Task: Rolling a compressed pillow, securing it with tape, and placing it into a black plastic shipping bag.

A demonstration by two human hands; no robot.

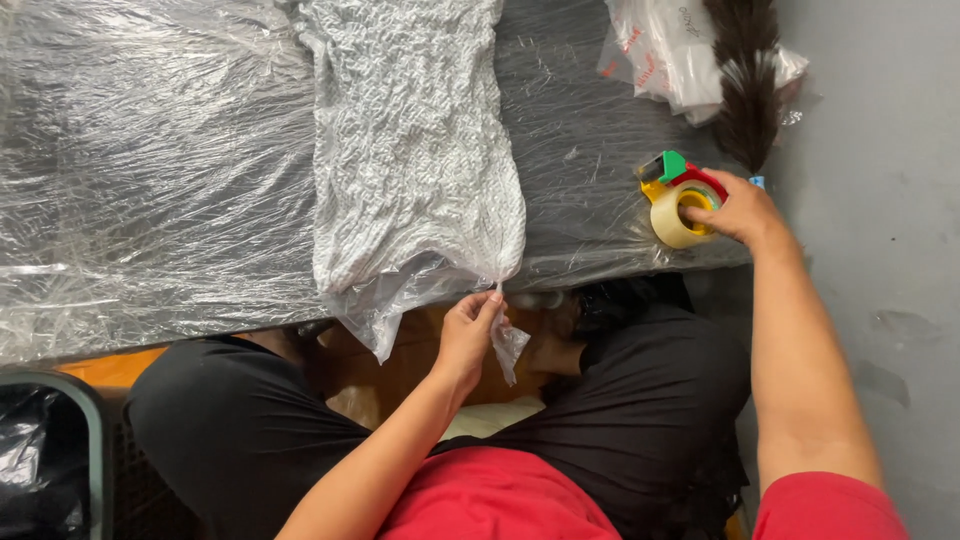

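Note:
A white knitted garment (415, 150) lies in a clear plastic bag (385, 300) on a table covered with plastic film (150, 180). My left hand (468, 330) pinches the bag's loose open end at the table's front edge. My right hand (740, 210) grips a tape dispenser (680, 200) with a yellowish tape roll, red and green parts, resting on the table's right side.
Clear plastic bags (670, 50) and a dark feathery duster (745, 90) lie at the far right of the table. A grey wall or floor (880, 200) is to the right. A dark bin with a black liner (40, 460) stands at lower left. My legs in black trousers (640, 400) are below.

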